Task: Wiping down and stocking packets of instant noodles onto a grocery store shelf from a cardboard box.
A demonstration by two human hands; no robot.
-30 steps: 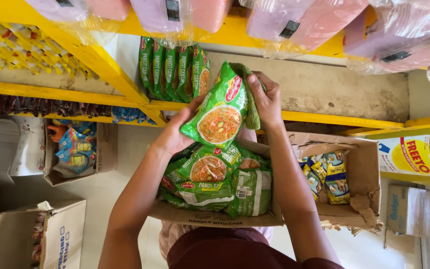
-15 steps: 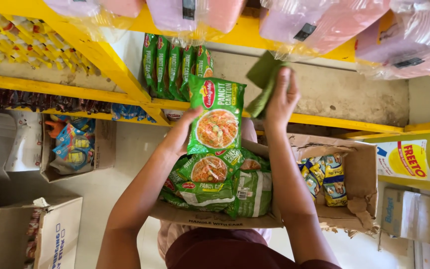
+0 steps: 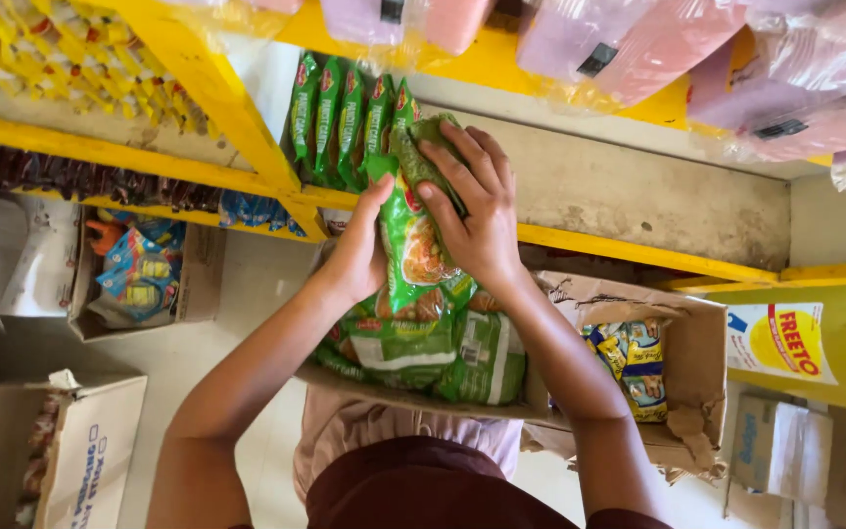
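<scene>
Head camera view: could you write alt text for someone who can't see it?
Two bare hands, left hand and right hand, hold a green noodle packet upright at a yellow shelf, beside a row of matching packets. Below sits an open cardboard box with more green packets in it.

You see glossy plastic on the green noodle packet (image 3: 413, 235), torn matt cardboard on the box (image 3: 682, 343), and smooth yellow paint along the shelf edge (image 3: 629, 253).
</scene>
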